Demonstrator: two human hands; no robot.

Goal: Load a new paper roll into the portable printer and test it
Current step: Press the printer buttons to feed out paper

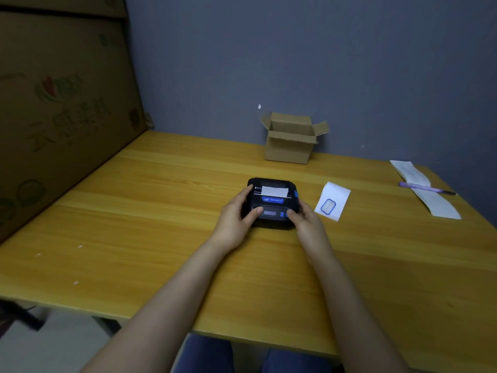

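Observation:
A small black portable printer [271, 204] with blue trim sits on the wooden table [134, 224], its lid down. A short white paper tab [273, 191] sticks out of its slot. My left hand [236, 215] grips the printer's left side, thumb resting on the front panel beside the small display. My right hand [306, 220] holds the right side, thumb on the blue buttons at the front right.
A white slip with a blue outlined rectangle [333, 201] lies just right of the printer. Farther right lies a long paper strip [427, 193] with a purple pen [425, 187] across it. An open cardboard box [291, 140] stands by the wall. Large cardboard [61, 103] leans at left.

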